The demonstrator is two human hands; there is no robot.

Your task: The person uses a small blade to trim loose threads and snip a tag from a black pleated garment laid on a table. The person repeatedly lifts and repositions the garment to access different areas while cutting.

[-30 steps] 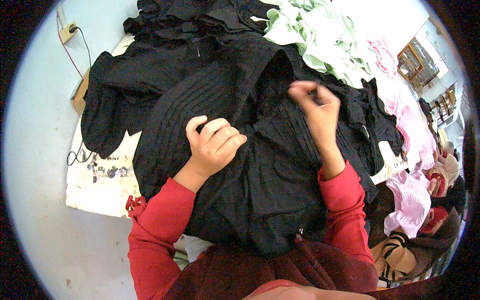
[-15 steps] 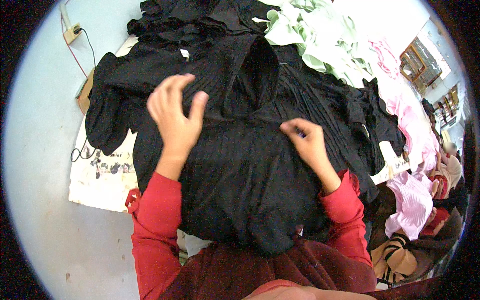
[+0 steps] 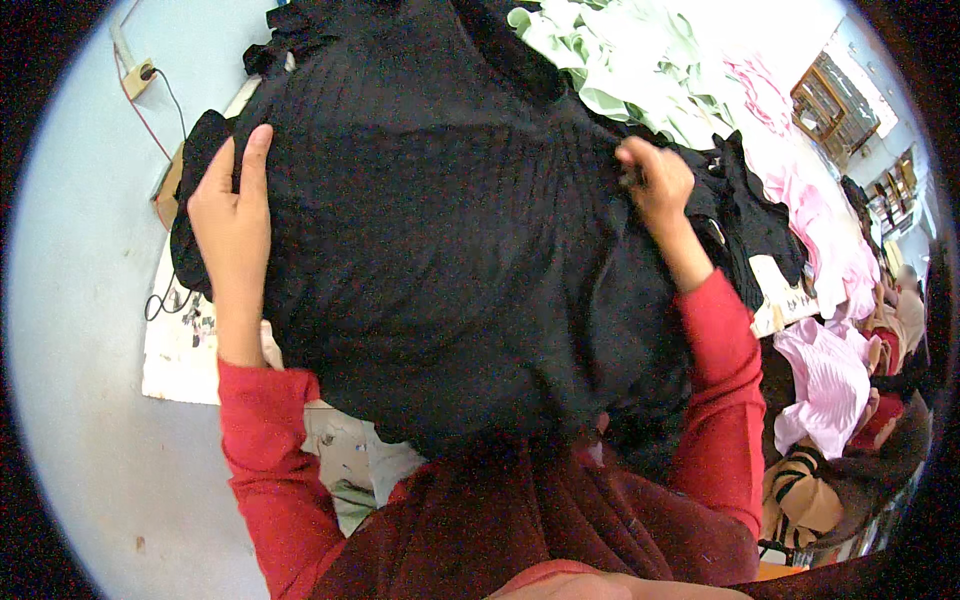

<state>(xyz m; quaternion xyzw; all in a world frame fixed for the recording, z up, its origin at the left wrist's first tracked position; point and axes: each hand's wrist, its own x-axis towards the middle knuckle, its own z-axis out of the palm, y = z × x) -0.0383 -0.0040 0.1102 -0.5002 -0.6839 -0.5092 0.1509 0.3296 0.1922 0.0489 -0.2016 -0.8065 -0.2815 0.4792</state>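
In the head view, a black pleated garment [image 3: 450,250] is held up between both hands and fills the middle of the picture, hanging over the table and down toward the person's lap. The left hand [image 3: 232,205] is laid against the garment's left edge, fingers straight and pointing up, the thumb tucked behind the cloth, so the edge is gripped between thumb and palm. The right hand [image 3: 652,178] is clenched into a fist on the garment's upper right part, and a fold of the black cloth is pinched in it. Both forearms are covered by red sleeves [image 3: 715,350].

A paper-covered tabletop [image 3: 185,345] is seen below the left hand. Pale green cloth [image 3: 600,60] is piled behind the garment, and pink cloth [image 3: 825,375] lies to the right. A wall socket [image 3: 138,75] with a cord is seen at the upper left.
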